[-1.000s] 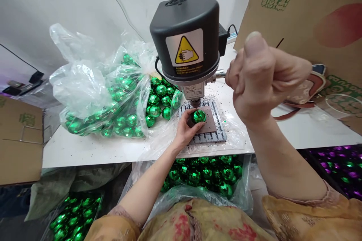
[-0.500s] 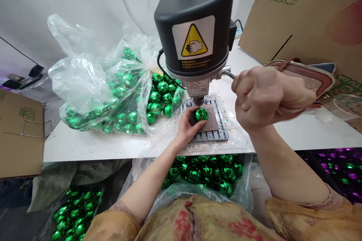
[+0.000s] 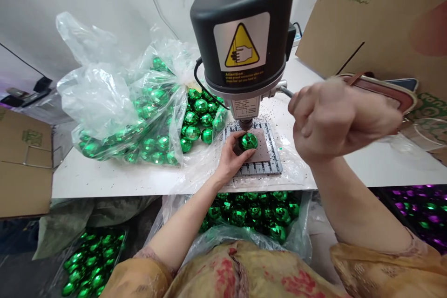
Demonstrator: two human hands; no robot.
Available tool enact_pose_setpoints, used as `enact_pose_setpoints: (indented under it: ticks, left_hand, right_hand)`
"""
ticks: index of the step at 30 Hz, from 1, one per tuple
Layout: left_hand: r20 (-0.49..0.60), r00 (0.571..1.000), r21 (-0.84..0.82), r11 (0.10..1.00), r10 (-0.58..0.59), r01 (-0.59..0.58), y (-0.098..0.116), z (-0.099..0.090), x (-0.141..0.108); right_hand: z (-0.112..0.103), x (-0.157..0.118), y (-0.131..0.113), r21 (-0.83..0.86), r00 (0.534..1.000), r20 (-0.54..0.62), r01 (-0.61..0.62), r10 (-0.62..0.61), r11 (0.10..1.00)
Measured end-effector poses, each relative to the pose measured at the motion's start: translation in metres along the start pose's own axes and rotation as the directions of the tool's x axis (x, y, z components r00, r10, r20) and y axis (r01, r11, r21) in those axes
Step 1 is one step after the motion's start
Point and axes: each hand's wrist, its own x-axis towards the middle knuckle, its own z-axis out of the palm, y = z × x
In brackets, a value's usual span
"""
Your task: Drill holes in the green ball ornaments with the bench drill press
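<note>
1. Head view: green mirrored ball (image 3: 249, 141) on slotted plate (image 3: 259, 170), directly under drill press (image 3: 242, 32), bit at its top.
2. Left hand (image 3: 230, 160) cupped around ball, in contact.
3. Right hand (image 3: 344, 118), blurred, closed in a fist on lever (image 3: 286, 91), right of drill press.
4. Ball: likely light, thin, slippery, fragile. Hold low, gently.

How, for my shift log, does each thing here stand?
Left hand: cupped around the ball
Green mirrored ball: held on a brown pad, under the drill chuck
Right hand: closed around the drill lever, blurred
Clear plastic bag: gathered, full of green balls
Lower plastic bag: open, full of green balls
</note>
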Motion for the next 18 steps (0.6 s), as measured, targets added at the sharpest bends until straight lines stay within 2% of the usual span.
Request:
enact_pose_setpoints:
  ticks: [2,4,6,7,8,9,11,13,14,15,16,18]
  left_hand:
    - [-0.025,1.0,-0.018,1.0,0.005,-0.006,0.004,0.001,0.0]
    - [-0.101,0.995,0.024,0.999,0.026,-0.024,0.011,0.0,-0.006]
    - [-0.172,0.981,0.148,0.987,0.093,-0.067,0.02,-0.007,-0.023]
    - [-0.163,0.975,0.225,0.968,0.153,-0.115,0.024,-0.012,-0.036]
    - [-0.114,0.968,0.301,0.936,0.226,-0.183,0.028,-0.019,-0.052]
    - [-0.018,0.954,0.366,0.89,0.3,-0.273,0.03,-0.027,-0.07]
    - [0.23,0.883,0.468,0.749,0.409,-0.469,0.032,-0.044,-0.108]
    - [0.445,0.794,0.522,0.6,0.415,-0.606,0.03,-0.061,-0.137]
    - [0.503,0.766,0.533,0.554,0.401,-0.64,0.029,-0.069,-0.146]
    - [0.519,0.755,0.542,0.529,0.401,-0.653,0.029,-0.077,-0.148]
    - [0.49,0.767,0.561,0.523,0.414,-0.641,0.029,-0.084,-0.144]
    - [0.33,0.829,0.632,0.546,0.452,-0.55,0.03,-0.097,-0.117]
  right_hand:
    - [0.01,0.018,-0.006,-0.008,0.993,-0.055,-0.104,0.104,0.995]
    - [0.019,0.034,-0.007,0.028,0.985,-0.065,-0.161,0.162,0.987]
    - [0.024,0.043,-0.005,0.092,0.985,-0.058,-0.155,0.16,0.984]
    - [0.025,0.046,-0.004,0.123,0.986,-0.052,-0.153,0.16,0.981]
    - [0.025,0.046,-0.003,0.148,0.985,-0.047,-0.155,0.163,0.977]
    - [0.025,0.047,-0.002,0.159,0.983,-0.029,-0.174,0.18,0.972]
    - [0.024,0.045,-0.002,0.163,0.98,-0.008,-0.194,0.198,0.967]
    - [0.024,0.044,-0.003,0.13,0.978,-0.042,-0.199,0.206,0.971]
    - [0.024,0.044,-0.004,0.117,0.977,-0.072,-0.191,0.2,0.975]
    - [0.025,0.044,-0.004,0.103,0.973,-0.091,-0.2,0.21,0.974]
    - [0.025,0.044,-0.004,0.095,0.969,-0.109,-0.211,0.221,0.973]
    - [0.026,0.044,-0.003,0.095,0.967,-0.108,-0.223,0.232,0.97]
